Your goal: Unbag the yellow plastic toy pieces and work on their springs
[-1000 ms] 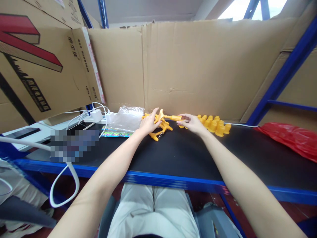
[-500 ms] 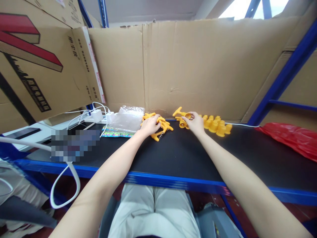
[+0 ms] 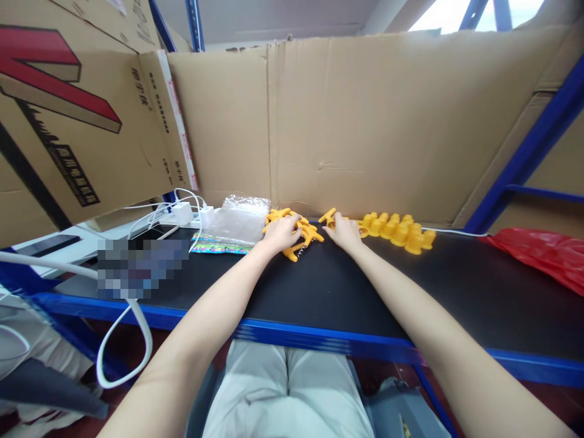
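Observation:
My left hand rests on a loose pile of yellow corkscrew handles, its fingers curled over them and the tips partly hidden. A bare metal spiral sticks out at the front of this pile. Farther right, my right hand is closed with thumb and fingertips around a yellow corkscrew, low at the back of the shelf. Beside it a T-shaped yellow handle shows, and other yellow pieces are partly covered by the hand. Several bell-shaped yellow pieces stand in rows to the right.
Clear plastic bags lie over a colourful packet left of the pile. White chargers and cables are farther left. A red plastic bag lies at the right. A cardboard wall closes off the back of the black shelf.
My right hand has moved left and down, lowering the corkscrew it held raised to the pieces at the back. My left hand stays on the pile. The view has shifted slightly.

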Tool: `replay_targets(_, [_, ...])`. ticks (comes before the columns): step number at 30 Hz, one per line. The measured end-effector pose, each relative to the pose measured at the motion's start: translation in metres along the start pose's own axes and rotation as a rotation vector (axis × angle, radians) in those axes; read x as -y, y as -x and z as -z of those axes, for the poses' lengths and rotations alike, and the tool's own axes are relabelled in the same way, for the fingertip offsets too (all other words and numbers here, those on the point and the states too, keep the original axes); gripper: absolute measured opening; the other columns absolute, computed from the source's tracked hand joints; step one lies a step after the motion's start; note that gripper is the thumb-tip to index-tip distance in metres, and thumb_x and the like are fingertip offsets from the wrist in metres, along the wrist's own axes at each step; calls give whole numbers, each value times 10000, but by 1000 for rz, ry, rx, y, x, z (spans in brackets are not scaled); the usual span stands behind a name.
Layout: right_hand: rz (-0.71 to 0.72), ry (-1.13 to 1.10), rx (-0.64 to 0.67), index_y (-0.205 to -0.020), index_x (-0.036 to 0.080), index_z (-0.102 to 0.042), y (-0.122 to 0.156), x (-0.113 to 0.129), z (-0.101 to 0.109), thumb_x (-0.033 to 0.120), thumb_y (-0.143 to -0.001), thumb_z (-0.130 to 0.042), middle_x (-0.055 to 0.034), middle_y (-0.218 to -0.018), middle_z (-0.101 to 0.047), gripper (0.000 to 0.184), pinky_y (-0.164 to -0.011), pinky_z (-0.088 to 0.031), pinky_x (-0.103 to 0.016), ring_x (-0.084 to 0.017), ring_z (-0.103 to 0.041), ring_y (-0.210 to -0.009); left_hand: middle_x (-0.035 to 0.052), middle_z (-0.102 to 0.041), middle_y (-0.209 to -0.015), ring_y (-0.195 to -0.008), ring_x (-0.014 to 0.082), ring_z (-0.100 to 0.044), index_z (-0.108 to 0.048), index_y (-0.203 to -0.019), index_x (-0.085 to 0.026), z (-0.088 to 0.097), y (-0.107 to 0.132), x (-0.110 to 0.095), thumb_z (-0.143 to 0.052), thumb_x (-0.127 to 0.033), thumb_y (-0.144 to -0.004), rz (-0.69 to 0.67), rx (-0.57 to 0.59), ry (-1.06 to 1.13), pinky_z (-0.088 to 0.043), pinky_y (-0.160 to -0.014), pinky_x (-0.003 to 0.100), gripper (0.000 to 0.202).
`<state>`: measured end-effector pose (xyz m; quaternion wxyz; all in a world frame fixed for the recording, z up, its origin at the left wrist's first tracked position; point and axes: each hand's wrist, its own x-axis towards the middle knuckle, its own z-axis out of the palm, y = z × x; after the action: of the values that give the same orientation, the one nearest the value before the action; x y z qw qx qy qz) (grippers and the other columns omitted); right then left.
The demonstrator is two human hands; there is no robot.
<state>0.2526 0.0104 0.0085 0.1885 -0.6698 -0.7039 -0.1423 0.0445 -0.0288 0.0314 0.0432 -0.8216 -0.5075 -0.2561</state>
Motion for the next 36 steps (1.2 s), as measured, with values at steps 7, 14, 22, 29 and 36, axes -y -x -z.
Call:
replay_targets(7, [6, -17, 43, -1143, 120, -478, 4, -4, -9, 350, -907, -489, -177, -1168, -605, 330, -845, -386, -366, -286, -570, -1062, 68, -689, -1011, -951, 234, -636, -583, -1131, -201, -3, -2, 3, -446, -292, -880, -8, 12, 7, -474, -782, 340, 300])
replay_targets(14, [-97, -118, -18, -1180, 131, -524, -8, -22, 1, 431, -928, -404, -170, -1247, -572, 410, -941, -365, -425, -295, -514, -1158, 67, -693, -992, -943, 223, -630, -649, -948, -183, 1, -1, 0, -466, -258, -848, -72, 39, -18, -473, -768, 321, 222])
replay_targets(22, [-295, -53, -38, -1270, 184, -581, -19, -92, 23, 198, -885, -344, -117, -1340, -544, 452, -1010, -341, -490, -274, -484, -1221, 51, -694, -865, -830, 213, -644, -668, -852, -185, 9, 1, -11, -496, -210, -786, -129, 181, -78, -462, -695, 308, 185])
replay_targets(29, [-246, 238, 261, -1204, 182, -632, -14, -106, 24, 132, -799, -432, -145, -1299, -567, 454, -1061, -176, -628, -307, -478, -1237, 52, -691, -793, -779, 209, -641, -681, -759, -185, 6, 2, -14, -499, -257, -779, -132, 269, -134, -445, -656, 295, 196])
replay_targets(36, [-359, 274, 386, -1175, 143, -638, -13, -79, 59, 114, -768, -504, -173, -1138, -656, 429, -994, -342, -548, -300, -591, -1108, 85, -694, -799, -809, 242, -651, -705, -756, -165, 11, 4, -18, -520, -319, -806, -99, 330, -162, -459, -687, 320, 246])
